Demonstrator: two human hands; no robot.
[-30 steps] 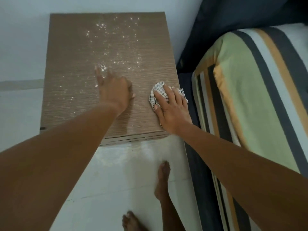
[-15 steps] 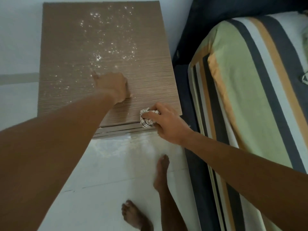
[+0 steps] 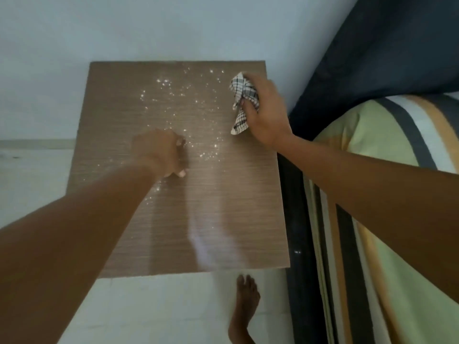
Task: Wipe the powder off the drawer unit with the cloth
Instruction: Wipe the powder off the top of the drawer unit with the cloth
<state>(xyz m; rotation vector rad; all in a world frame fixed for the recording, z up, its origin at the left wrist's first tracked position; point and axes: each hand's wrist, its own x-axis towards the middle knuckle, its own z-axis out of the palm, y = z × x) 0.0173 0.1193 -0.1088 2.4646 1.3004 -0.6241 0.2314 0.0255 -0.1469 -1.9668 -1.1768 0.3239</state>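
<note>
The brown wood-grain top of the drawer unit [image 3: 236,194] fills the middle of the view. White powder [image 3: 178,95] is scattered over its far and middle part, with a pale smear [image 3: 206,247] near the front edge. My right hand [image 3: 265,115] grips a bunched black-and-white checked cloth [image 3: 242,100] at the far right corner of the top. My left hand [image 3: 161,152] rests on the middle of the top with its fingers curled under, holding nothing.
A bed with a striped green, orange and grey cover [image 3: 387,194] stands close along the right side, with a dark headboard [image 3: 385,45] behind. A pale wall [image 3: 124,26] is at the back. My bare foot [image 3: 244,306] stands on white floor tiles [image 3: 149,306] in front.
My right hand has carried the cloth from the front right edge up to the far right corner. My left hand has curled its fingers and stayed near the middle.
</note>
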